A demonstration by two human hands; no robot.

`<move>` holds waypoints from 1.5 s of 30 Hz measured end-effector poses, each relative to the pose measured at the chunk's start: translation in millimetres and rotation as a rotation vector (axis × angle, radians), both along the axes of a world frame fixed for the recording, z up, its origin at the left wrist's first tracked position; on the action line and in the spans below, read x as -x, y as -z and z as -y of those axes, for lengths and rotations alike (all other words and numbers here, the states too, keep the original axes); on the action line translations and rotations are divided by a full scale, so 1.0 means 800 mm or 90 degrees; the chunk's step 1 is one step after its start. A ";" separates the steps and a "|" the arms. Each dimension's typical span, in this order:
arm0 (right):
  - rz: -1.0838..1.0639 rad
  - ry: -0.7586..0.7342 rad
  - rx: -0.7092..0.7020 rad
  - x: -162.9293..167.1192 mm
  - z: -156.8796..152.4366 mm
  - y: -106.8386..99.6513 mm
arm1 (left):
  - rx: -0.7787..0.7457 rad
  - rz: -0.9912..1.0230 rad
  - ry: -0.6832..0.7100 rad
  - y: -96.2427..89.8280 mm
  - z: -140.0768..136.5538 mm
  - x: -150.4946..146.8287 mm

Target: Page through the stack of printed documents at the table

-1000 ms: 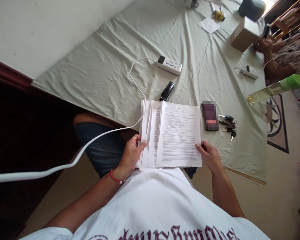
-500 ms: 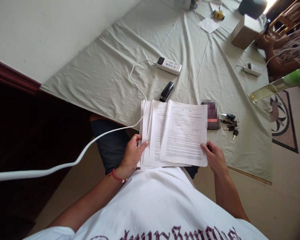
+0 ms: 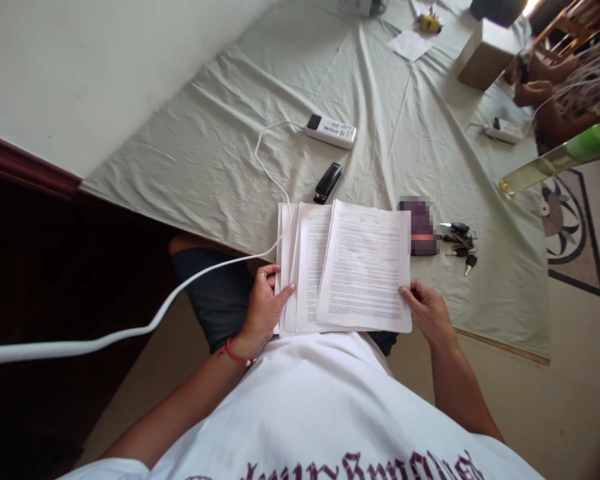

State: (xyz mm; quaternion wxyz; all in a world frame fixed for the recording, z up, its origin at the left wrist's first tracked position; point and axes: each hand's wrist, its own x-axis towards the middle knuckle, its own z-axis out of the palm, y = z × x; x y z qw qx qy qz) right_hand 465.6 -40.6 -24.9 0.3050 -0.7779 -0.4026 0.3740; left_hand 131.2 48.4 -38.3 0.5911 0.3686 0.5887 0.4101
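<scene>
Several printed sheets of paper overlap in a fanned stack at the table's near edge, just in front of my white shirt. My left hand grips the left edge of the stack, thumb on top and fingers partly hidden beneath. At the right edge, my right hand pinches the top sheets near their lower corner. A black stapler lies just beyond the papers' top edge. A white cable runs across the left part of the stack.
The cable joins a white power bank-like device on the cloth-covered table. Right of the papers lie a blurred dark item and keys. Farther off are a bottle with green cap, a box and another person's hands.
Both hands keep their hold on the papers, which stay nearly still. The view has shifted slightly, so the table's objects appear a little farther left. The other person's hands have moved slightly.
</scene>
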 end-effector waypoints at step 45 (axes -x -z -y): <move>0.074 0.008 0.046 0.035 -0.052 -0.028 | -0.068 -0.126 0.093 0.017 -0.016 0.009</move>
